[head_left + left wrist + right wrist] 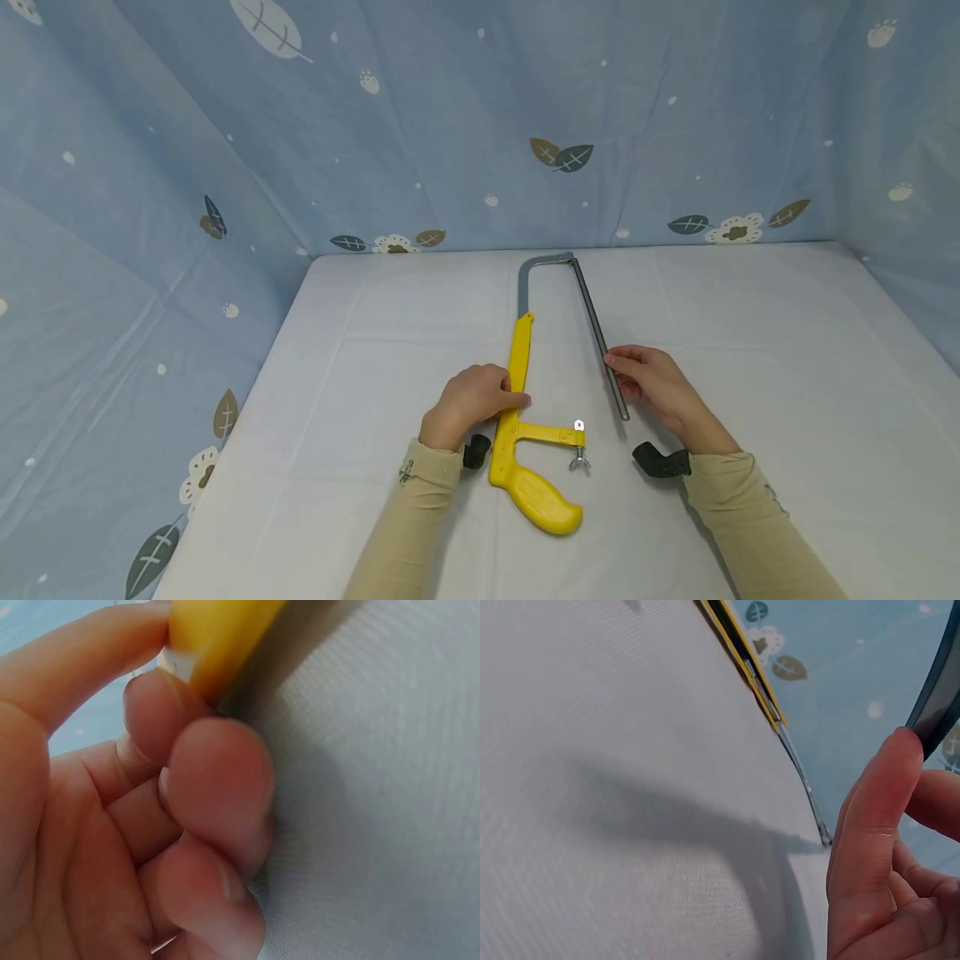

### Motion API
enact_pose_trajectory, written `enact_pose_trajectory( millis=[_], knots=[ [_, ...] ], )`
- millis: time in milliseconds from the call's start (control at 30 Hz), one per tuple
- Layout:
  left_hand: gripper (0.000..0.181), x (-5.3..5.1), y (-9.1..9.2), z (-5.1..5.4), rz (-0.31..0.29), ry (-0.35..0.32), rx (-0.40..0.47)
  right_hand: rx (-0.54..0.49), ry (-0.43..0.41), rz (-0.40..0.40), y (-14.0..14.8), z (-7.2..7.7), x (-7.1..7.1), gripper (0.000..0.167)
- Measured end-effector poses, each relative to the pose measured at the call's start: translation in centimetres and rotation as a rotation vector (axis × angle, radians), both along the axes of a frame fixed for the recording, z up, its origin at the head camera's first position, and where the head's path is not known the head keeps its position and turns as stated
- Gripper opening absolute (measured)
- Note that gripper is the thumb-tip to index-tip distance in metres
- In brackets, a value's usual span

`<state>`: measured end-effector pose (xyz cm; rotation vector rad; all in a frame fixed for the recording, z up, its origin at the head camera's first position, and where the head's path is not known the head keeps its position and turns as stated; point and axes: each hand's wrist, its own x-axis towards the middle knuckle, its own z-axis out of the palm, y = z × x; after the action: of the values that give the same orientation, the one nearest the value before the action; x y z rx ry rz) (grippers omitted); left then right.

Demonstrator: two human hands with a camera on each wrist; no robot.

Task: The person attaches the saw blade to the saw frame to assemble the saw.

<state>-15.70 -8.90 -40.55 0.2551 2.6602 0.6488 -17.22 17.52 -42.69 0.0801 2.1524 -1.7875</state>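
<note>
A hacksaw with a yellow frame [520,350] and grey front bow [523,287] lies on the white cloth. My left hand [468,402] grips the frame above its yellow handle [547,504]; up close, thumb and fingers hold the yellow edge [225,637]. The dark hacksaw blade [591,312] meets the bow's far end, while its near end stands apart from the bracket [551,434] and wing nut [580,462]. My right hand [660,387] pinches the blade near that free end. In the right wrist view the blade [939,682] is between thumb and fingers.
A white cloth [787,350] covers the table. Blue patterned curtains [450,125] hang behind it and at both sides. Black wrist devices [660,461] sit at both cuffs, close to the cloth.
</note>
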Motion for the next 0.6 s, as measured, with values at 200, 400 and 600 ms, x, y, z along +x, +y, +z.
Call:
enact_pose_trajectory(
  millis=[200,400,600],
  knots=[
    [0.033,-0.02,-0.04,-0.08,0.005,0.0,-0.006,-0.004,0.002,-0.008,0.03,0.15,-0.05,0.054],
    [0.032,-0.09,0.01,-0.06,0.008,0.003,-0.017,-0.002,0.008,-0.005,-0.05,0.06,-0.09,0.053],
    [0.032,-0.04,0.03,-0.25,0.009,-0.006,-0.016,0.019,0.003,0.001,-0.11,-0.14,-0.1,0.055]
  ],
)
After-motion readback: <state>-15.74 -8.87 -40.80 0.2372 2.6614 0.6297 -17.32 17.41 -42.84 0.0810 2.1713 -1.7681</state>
